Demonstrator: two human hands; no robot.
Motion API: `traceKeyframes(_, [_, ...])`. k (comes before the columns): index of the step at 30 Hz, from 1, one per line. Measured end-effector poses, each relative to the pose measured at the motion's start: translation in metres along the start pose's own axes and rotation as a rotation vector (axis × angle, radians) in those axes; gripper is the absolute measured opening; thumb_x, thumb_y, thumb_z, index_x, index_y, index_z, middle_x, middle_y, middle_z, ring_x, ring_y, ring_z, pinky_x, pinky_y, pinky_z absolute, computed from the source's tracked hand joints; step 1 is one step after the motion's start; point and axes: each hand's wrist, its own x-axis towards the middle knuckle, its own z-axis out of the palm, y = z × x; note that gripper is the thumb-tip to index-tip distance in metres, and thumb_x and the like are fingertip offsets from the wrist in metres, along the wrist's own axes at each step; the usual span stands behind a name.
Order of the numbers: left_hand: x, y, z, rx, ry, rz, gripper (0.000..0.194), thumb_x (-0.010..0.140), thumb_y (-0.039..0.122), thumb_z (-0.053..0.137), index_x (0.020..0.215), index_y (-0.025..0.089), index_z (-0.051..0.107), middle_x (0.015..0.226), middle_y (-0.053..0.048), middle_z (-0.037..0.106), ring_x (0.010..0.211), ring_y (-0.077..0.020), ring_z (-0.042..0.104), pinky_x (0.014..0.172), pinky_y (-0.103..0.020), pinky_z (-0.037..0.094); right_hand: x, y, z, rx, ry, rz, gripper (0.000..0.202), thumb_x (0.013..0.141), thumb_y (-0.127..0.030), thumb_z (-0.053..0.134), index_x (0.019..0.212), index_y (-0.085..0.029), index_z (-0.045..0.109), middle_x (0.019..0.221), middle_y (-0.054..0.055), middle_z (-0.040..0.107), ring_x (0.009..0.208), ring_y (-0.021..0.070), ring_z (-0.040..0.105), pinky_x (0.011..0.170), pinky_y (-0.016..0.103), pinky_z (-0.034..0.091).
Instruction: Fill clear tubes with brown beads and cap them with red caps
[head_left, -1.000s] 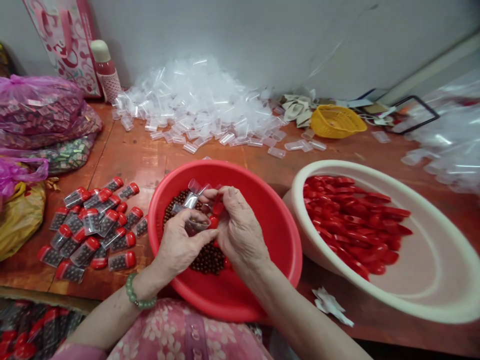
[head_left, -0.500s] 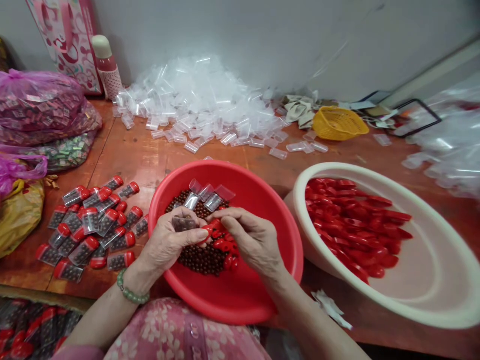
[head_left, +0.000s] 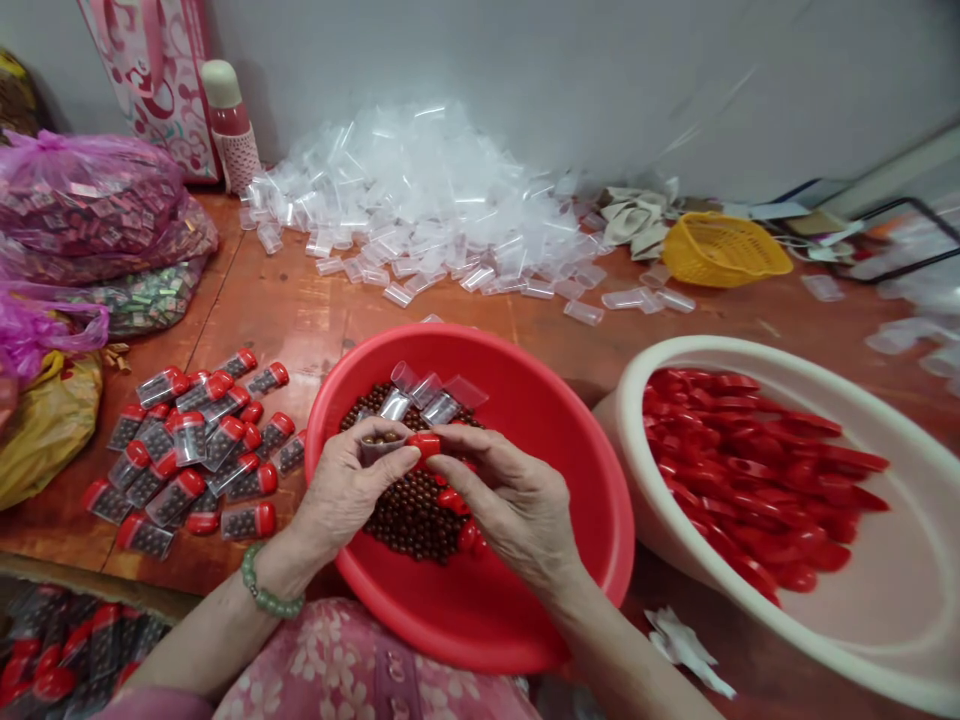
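Note:
Over the red basin, my left hand is closed around a clear plastic tube with brown beads inside. My right hand pinches a red cap against the tube's right end; I cannot tell whether it is fully seated. Loose brown beads fill part of the basin beneath my hands. A few clear tubes lie on the beads at the back, and several red caps sit partly hidden behind my right hand.
Left of the basin lies a pile of capped bead tubes. A white basin of red plastic pieces stands on the right. Clear tubes are heaped by the wall, near a yellow basket. Filled plastic bags sit far left.
My right hand has brought a red cap up to the tube's end. The tube, tilted before, now lies more level. The view has shifted slightly.

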Motion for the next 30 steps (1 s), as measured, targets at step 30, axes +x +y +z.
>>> traceKeyframes(30, [-0.002, 0.001, 0.003, 0.097, -0.141, -0.104, 0.018, 0.076, 0.024, 0.067, 0.088, 0.015, 0.057, 0.069, 0.003, 0.060, 0.063, -0.0081, 0.055, 0.065, -0.023, 0.043, 0.017, -0.014, -0.014, 0.129, -0.113, 0.195, 0.024, 0.096, -0.034, 0.049, 0.113, -0.024, 0.062, 0.088, 0.002, 0.068, 0.079, 0.0145, 0.067, 0.076, 0.030, 0.055])
